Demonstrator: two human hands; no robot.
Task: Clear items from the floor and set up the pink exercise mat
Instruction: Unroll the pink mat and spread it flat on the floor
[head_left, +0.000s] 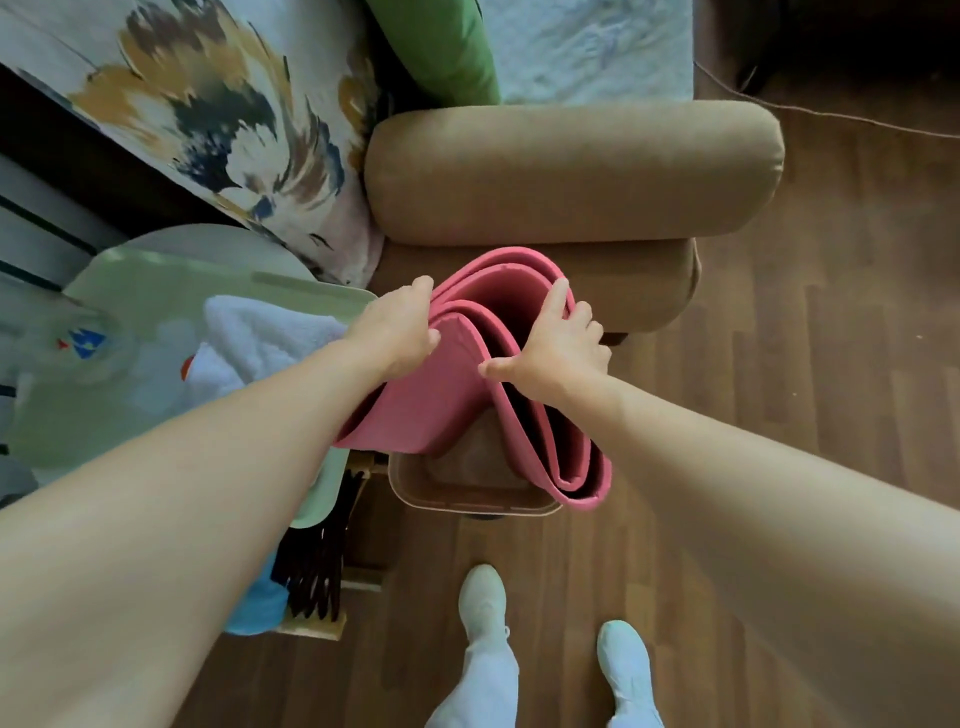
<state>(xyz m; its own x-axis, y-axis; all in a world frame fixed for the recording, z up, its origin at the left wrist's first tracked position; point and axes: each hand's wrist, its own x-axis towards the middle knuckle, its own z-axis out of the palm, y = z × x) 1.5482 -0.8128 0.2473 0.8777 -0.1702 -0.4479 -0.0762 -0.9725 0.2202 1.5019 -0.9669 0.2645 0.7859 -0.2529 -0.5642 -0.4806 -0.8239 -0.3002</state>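
Dark wood-plank floor (779, 364) fills the view, with two feet in pale shoes (483, 603) nearest the camera. Just beyond them stands a tan basket (467, 499), and the loosely rolled pink exercise mat (415, 410) rises out of it on end. The left hand (397, 327) grips the mat's left upper edge, fingers curled over the rim; the right hand (558, 345) clasps the inner folds on the right, thumb pressed against a layer. A green tray (130, 332) with a white towel (260, 338) lies left. Behind the mat sits a brown sofa arm (571, 171).
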